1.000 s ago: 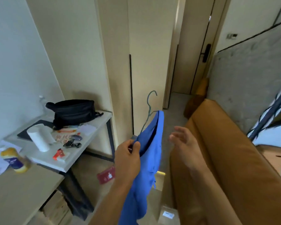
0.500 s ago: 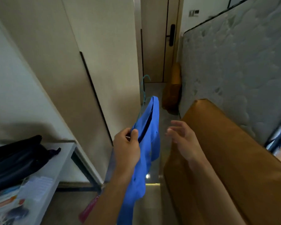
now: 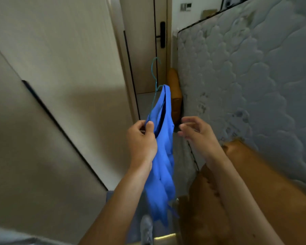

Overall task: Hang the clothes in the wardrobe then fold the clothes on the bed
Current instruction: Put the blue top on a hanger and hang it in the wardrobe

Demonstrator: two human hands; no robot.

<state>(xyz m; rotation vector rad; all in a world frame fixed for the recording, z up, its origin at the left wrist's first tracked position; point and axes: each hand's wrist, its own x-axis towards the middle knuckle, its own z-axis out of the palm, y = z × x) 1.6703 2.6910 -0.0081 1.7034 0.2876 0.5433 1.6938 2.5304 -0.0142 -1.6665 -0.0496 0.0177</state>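
At eleven o'clock the wardrobe (image 3: 64, 71) now fills my view, left hand (image 3: 141, 138) pinching the hangered blue shirt (image 3: 163, 147), right hand (image 3: 195, 129) loosely spread, ready for opening.

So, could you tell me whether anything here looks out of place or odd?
Yes: a quilted mattress stands upright on its edge against the wall on the right, with stains on its surface. The blue garment hangs on its hanger normally.

Left hand (image 3: 141, 138) pinches blue shirt (image 3: 163, 156) at collar, shirt on teal wire hanger (image 3: 155, 76). Right hand (image 3: 196, 129) apart, fingers curled, holding nothing. Closed wardrobe doors (image 3: 60, 76) left, probably upright mattress (image 3: 245, 85) right.
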